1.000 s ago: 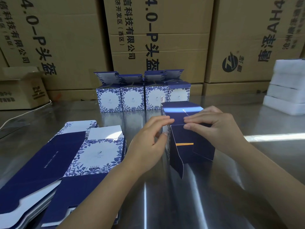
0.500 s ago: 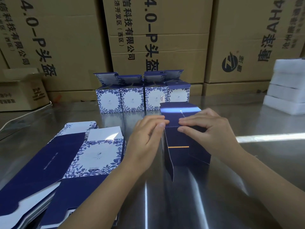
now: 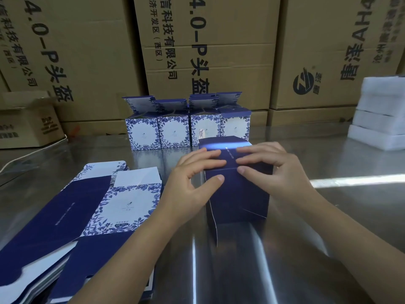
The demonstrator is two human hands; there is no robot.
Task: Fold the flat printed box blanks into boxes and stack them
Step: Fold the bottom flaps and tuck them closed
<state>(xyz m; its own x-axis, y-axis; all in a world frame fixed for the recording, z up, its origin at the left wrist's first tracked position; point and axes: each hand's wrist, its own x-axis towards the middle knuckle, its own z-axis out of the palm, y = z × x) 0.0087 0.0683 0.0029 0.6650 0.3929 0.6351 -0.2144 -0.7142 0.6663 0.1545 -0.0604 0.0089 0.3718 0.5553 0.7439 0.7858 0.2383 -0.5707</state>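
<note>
Since a moment ago our left hand [image 3: 192, 178] and right hand [image 3: 270, 170] lie flatter, grip just straight fingers pressing shut the navy box [image 3: 237, 196], nearly ready to stack.

Straight ahead of me a box [image 3: 236, 194] stands on the table [image 3: 306, 249], with my left hand [image 3: 188, 185] and right hand [image 3: 276, 172] resting on its top. Behind it stands a row of boxes [image 3: 188, 130], and behind those, cartons [image 3: 208, 51]. A pile of blanks [image 3: 87, 216] lies to the left, and foam blocks [image 3: 381, 115] are stacked far to the right.
</note>
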